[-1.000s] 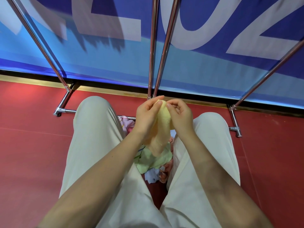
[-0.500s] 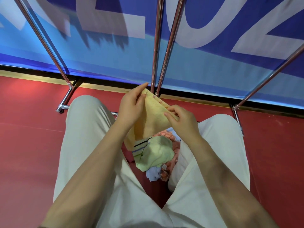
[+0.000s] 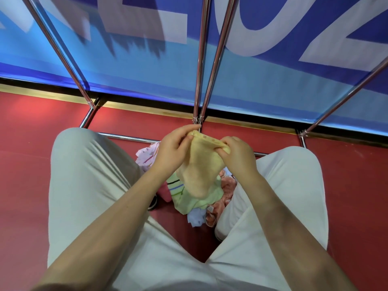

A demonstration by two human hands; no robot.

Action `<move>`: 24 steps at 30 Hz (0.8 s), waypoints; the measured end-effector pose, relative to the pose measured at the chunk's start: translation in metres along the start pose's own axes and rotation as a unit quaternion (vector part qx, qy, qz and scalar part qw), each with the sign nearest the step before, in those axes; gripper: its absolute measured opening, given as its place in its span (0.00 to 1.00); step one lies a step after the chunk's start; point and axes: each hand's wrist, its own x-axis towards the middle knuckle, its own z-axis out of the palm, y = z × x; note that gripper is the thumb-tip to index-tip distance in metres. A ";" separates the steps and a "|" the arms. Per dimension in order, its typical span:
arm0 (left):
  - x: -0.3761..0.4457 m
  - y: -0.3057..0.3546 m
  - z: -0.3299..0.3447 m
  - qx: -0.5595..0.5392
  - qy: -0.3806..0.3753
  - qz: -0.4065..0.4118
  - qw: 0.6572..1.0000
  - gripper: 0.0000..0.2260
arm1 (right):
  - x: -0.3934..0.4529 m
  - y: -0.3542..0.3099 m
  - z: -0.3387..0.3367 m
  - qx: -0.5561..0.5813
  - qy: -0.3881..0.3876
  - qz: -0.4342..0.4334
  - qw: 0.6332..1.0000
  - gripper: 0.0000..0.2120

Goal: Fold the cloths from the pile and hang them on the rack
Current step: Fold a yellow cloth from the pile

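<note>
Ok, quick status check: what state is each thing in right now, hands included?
Left hand: pinches the yellow cloth's top edge.
Right hand: grips the same edge, beside the left hand.
Yellow cloth: held up off the pile, hanging limp, not yet hung.
Pile of cloths: crumpled on the red floor between the legs, unfolded.
Rack: standing, no cloth on the bars in view.

The rack point(image 3: 201, 59) poles run off the top edge; the yellow cloth point(image 3: 199, 169) hides part of the pile point(image 3: 195, 202).
</note>
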 end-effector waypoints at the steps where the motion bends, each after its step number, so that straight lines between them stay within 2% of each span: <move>1: -0.002 0.000 0.000 0.001 -0.007 0.008 1.000 0.16 | 0.001 0.001 0.002 -0.016 0.006 0.002 1.000 0.09; 3: -0.003 0.002 -0.001 -0.004 -0.005 0.015 1.000 0.16 | 0.002 0.002 0.003 -0.063 0.028 -0.001 0.998 0.08; 5: -0.003 0.004 -0.004 -0.017 0.015 0.003 1.000 0.16 | 0.005 0.006 0.003 -0.057 0.020 0.014 0.998 0.07; 7: -0.001 0.005 -0.006 -0.033 0.050 -0.027 0.998 0.17 | 0.007 0.006 0.002 0.053 -0.031 0.047 0.997 0.06; 9: 0.001 0.003 -0.008 -0.046 0.088 -0.080 0.992 0.18 | 0.007 0.001 0.000 0.203 -0.057 0.088 0.974 0.07; 12: 0.007 -0.002 -0.013 -0.047 0.121 -0.143 0.981 0.17 | 0.004 -0.006 -0.005 0.329 -0.032 0.094 0.939 0.06; 17: 0.013 -0.006 -0.016 -0.085 0.144 -0.162 0.972 0.11 | 0.001 -0.008 -0.008 0.469 0.003 0.108 0.877 0.07; 21: 0.014 -0.006 -0.012 -0.116 0.146 -0.171 0.967 0.11 | 0.000 -0.010 -0.009 0.485 0.030 0.123 0.866 0.22; 24: 0.018 0.000 -0.009 -0.134 0.148 -0.198 0.960 0.11 | 0.001 -0.014 -0.008 0.448 0.071 0.120 0.883 0.19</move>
